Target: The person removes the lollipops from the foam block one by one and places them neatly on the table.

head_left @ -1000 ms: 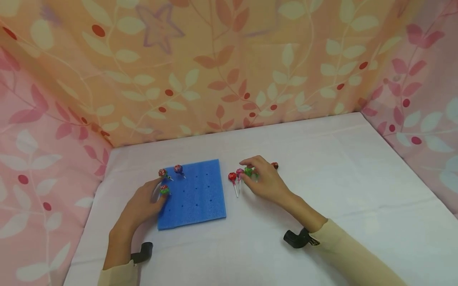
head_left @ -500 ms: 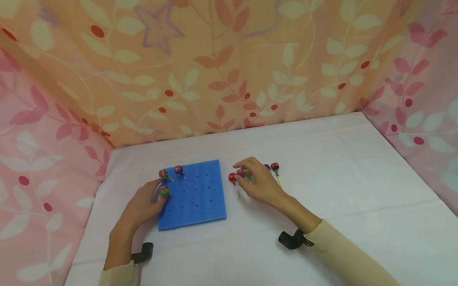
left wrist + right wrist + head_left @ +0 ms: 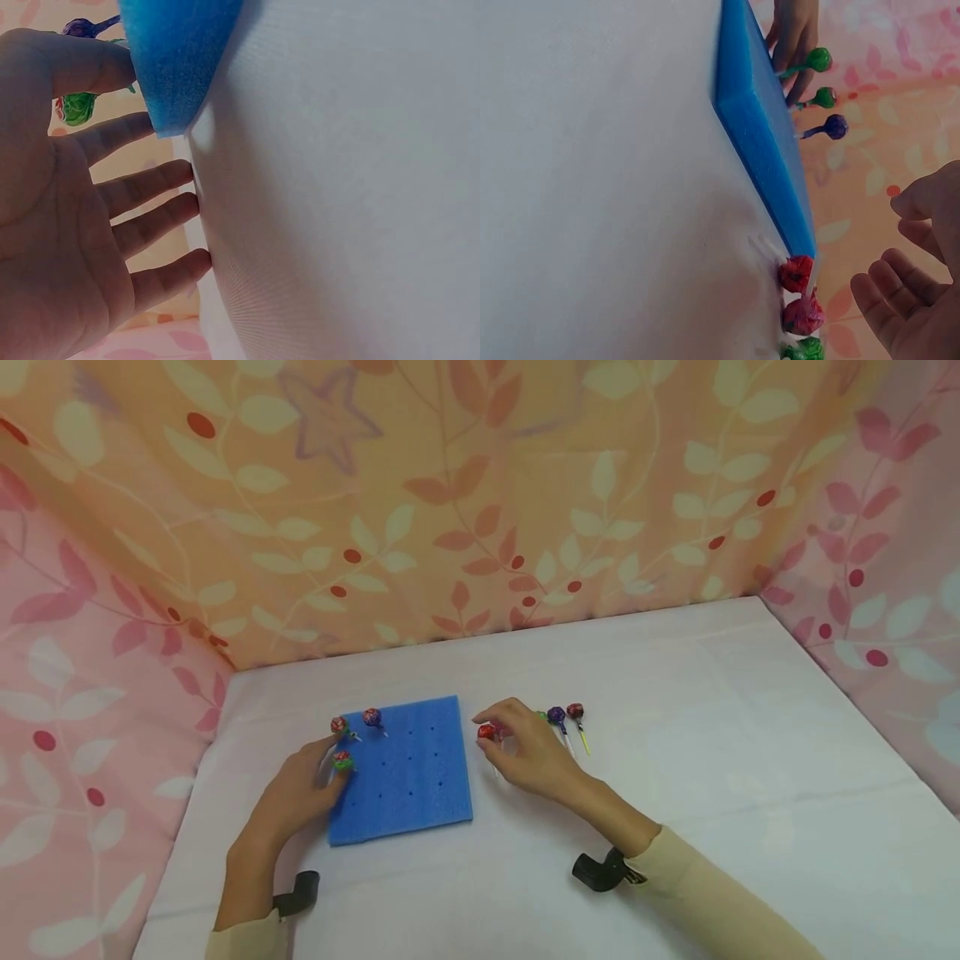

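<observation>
Lollipops [image 3: 372,717], three of them, stand tilted in the far left part of the blue foam board [image 3: 408,818] on the bench [image 3: 712,735]. On my feed the left hand [image 3: 296,781] touches the board's left edge with fingers straight, gripping nothing. My right hand [image 3: 536,756] hovers over the red lollipop [image 3: 796,274], thumb and fingers parted, holding nothing; loose lollipops [image 3: 556,716] lie rowed to the right.
</observation>
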Demonstrator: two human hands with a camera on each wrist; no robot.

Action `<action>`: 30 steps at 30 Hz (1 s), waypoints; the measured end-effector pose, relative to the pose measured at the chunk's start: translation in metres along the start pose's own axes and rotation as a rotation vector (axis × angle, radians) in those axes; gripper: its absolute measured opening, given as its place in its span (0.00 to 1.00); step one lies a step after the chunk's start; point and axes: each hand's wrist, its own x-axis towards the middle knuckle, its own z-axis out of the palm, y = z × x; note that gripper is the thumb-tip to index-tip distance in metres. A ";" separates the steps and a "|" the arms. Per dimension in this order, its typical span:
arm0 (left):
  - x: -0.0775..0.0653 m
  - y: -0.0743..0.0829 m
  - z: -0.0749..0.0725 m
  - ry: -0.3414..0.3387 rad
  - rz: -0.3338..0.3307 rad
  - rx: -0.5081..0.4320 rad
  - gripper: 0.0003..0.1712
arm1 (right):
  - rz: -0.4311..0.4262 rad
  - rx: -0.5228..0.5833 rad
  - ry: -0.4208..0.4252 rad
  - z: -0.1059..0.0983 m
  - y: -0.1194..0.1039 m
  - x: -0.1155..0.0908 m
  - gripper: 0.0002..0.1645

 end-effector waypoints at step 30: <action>0.003 -0.004 0.002 0.009 -0.005 0.011 0.42 | -0.060 0.094 -0.244 0.067 -0.028 0.029 0.21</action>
